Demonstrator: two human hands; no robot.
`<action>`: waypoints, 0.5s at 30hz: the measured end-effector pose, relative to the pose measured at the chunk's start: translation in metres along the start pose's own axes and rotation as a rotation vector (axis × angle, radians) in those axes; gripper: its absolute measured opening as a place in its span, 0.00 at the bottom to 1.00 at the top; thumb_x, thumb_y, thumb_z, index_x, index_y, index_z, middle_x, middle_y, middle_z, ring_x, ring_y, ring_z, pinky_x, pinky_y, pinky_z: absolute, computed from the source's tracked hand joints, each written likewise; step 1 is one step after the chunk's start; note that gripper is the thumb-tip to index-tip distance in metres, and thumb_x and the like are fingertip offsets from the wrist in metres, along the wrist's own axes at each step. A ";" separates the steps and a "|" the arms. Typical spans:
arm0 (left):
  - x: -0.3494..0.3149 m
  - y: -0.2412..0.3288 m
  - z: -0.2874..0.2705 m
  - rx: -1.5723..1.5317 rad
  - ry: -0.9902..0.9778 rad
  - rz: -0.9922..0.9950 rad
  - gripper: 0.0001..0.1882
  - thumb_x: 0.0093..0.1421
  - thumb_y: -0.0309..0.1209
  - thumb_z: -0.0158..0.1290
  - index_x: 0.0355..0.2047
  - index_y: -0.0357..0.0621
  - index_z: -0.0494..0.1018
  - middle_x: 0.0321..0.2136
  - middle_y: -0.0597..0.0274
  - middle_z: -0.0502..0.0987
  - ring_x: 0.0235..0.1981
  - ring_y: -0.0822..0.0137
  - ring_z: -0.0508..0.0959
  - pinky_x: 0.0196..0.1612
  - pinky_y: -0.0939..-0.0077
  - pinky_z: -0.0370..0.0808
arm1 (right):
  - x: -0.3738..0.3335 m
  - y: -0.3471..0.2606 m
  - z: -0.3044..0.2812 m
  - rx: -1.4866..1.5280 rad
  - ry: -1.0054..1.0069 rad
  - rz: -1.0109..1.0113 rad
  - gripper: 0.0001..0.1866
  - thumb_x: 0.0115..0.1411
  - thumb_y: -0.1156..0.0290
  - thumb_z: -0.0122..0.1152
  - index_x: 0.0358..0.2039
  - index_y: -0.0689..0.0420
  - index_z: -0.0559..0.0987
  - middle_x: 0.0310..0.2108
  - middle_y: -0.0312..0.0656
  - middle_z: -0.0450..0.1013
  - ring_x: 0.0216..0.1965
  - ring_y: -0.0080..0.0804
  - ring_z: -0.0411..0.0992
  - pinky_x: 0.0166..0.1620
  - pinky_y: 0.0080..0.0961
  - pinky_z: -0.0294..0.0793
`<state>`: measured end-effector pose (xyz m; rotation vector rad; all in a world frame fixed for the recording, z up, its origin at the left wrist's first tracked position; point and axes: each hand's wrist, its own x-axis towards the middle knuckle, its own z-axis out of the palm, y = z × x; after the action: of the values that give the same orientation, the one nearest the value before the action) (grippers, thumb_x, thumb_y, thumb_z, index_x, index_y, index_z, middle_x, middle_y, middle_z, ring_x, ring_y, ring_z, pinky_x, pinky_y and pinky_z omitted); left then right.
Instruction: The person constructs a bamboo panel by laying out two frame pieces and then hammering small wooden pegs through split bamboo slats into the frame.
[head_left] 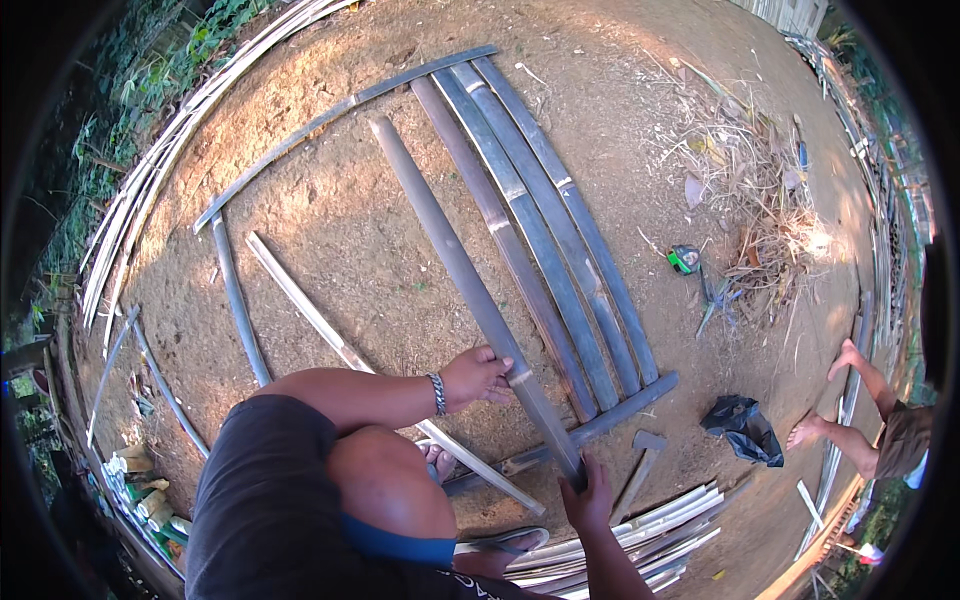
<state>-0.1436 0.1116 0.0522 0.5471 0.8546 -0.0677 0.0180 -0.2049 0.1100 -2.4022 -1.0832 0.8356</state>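
Note:
A long dark split-bamboo slat (450,250) slants across in front of me, its far end resting over or just above the dirt. My right hand (588,497) is wrapped around its near end. Partway up, my left hand (476,380), with a chain bracelet on the wrist, has its fingers against the slat's left edge and thumb near the top. To the right, several dark bamboo slats (535,225) lie side by side between a far bamboo rail (345,108) and a near bamboo rail (630,403). A pale bamboo strip (310,312) lies left of my left hand.
A hatchet (640,470) lies beside my right hand, above a pile of pale bamboo strips (640,535). Farther right are a black plastic bag (742,430), a green tape measure (684,260) and dry shavings (760,190). Another person's bare feet (808,430) show at the right edge.

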 end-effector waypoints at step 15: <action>0.040 0.034 -0.032 0.289 0.242 0.098 0.23 0.73 0.37 0.52 0.64 0.42 0.66 0.51 0.60 0.75 0.48 0.67 0.81 0.47 0.65 0.85 | 0.094 -0.051 0.055 -0.042 0.084 0.008 0.36 0.53 0.66 0.77 0.63 0.46 0.75 0.47 0.49 0.73 0.46 0.54 0.76 0.46 0.46 0.78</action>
<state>-0.1301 0.1632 0.0203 0.8802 1.0605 -0.0360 0.0037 -0.0958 0.0622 -2.4540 -1.0695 0.7140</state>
